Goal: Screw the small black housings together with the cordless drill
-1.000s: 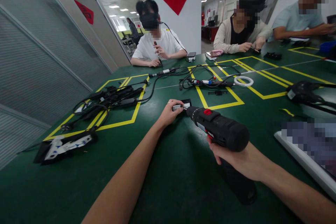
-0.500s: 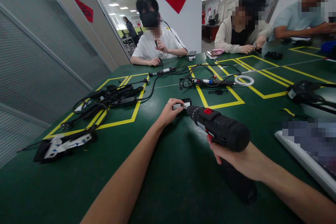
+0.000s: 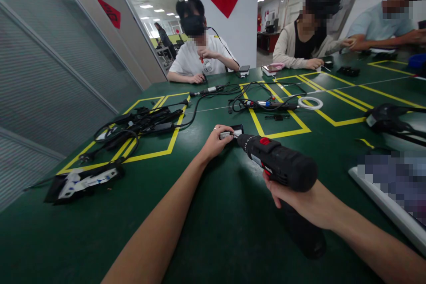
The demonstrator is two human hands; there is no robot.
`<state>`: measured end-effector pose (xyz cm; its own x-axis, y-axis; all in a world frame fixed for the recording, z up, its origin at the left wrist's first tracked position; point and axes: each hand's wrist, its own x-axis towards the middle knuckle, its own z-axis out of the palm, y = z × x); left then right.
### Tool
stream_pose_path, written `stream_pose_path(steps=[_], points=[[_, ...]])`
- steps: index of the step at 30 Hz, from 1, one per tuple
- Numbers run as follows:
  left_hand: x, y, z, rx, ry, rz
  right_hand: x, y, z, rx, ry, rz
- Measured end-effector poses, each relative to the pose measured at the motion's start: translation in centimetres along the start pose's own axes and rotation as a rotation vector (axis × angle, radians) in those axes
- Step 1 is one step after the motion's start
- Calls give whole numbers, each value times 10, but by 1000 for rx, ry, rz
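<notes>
Since the bit (image 3: 235, 136) meets a small part braced only by fingers, steadiness probably matters most.

Item: black-and-silver part (image 3: 238, 128), apparently resting on the desk (image 3: 216, 230), short of the nearest yellow tape (image 3: 286, 134) corner; partly covered.

Item: left hand (image 3: 218, 141), thumb and fingers pinching the left end of the part.

Item: bit, thin, metallic, its tip close by the thumb; exact seat too small to tell.

Item: drill (image 3: 282, 162), black with red switch, chuck aimed at the part.

Item: right hand (image 3: 299, 197), wrapped round the grip of the drill; whether the trigger is pressed cannot be told.

Handling, by judgement: part pressed flat against turning; drill axis in line with the bit; push light and straight; trigger worked in short squeezes; thumb well clear of the tip.

Surroundings: black cable bundle (image 3: 163, 128), left, across further tape; white tubing ring (image 3: 310, 108), beyond the drill; pale-edged tray-like object (image 3: 382, 202), right, its top blurred.
</notes>
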<state>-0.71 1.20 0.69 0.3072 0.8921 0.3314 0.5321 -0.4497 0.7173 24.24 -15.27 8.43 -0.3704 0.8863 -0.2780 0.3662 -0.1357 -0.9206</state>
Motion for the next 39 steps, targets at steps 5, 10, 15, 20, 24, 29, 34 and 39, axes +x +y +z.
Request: stream_pose_path(steps=[5, 10, 15, 20, 24, 29, 34, 39], points=[[0, 1, -1, 1, -3, 0, 1, -2, 0, -7, 10, 0], [-1, 2, -1, -3, -8, -12, 1, -6, 0, -33, 9, 0], [-1, 4, -2, -1, -13, -17, 0, -5, 0, -35, 15, 0], [0, 2, -1, -3, -10, -9, 1, -2, 0, -47, 2, 0], [0, 0, 0, -1, 3, 10, 2, -4, 0, -45, 3, 10], [0, 0, 0, -15, -3, 14, 1, -6, 1, 8, 16, 9], [-1, 1, -1, -19, -12, -16, 1, -3, 1, 16, 13, 6], [-1, 2, -1, -28, -13, -30, 1, -3, 2, 25, 22, 15]])
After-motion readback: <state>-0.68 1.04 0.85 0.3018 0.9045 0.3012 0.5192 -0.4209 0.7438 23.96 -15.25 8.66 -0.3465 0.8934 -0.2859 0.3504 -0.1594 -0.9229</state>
